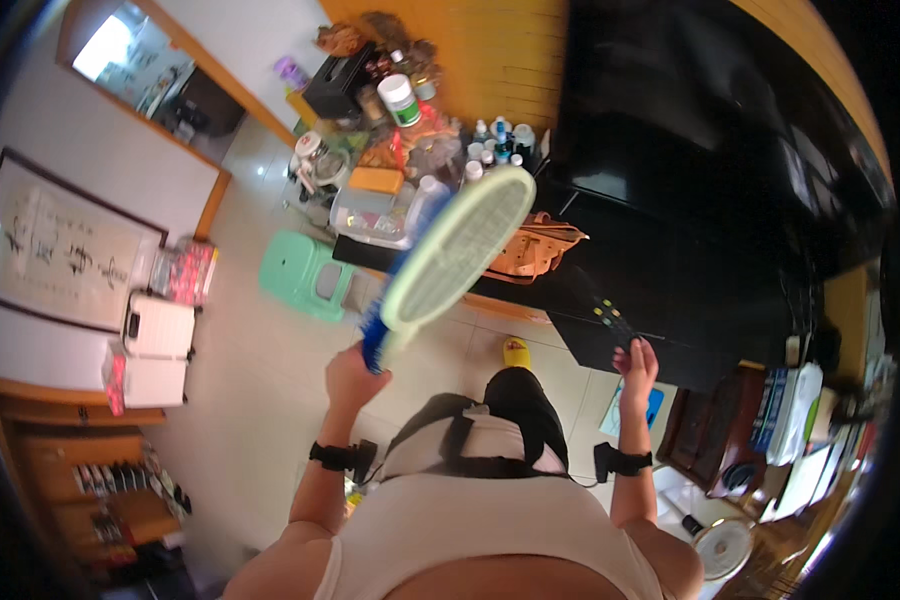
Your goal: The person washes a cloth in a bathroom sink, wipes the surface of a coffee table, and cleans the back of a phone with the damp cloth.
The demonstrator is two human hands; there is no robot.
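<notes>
My left hand (pixel 358 378) is closed round the lower end of a pale green mosquito racket (pixel 460 250) with a grey mesh head, raised and tilted to the right. Something blue (pixel 373 335) runs along behind the racket in the same grip; motion blur hides its kind. On the right, my right hand (pixel 638 364) pinches the near end of a slim black remote control (pixel 613 318) with small coloured buttons. The remote is held up in front of the black cabinet. Both wrists wear black straps.
A tan leather bag (pixel 537 248) lies on the black TV cabinet (pixel 660 270), below a large dark screen (pixel 720 130). Bottles, a plastic box (pixel 372 212) and other clutter crowd its left end. A green stool (pixel 303 275) stands on the floor nearby. A white fan (pixel 722 548) is at lower right.
</notes>
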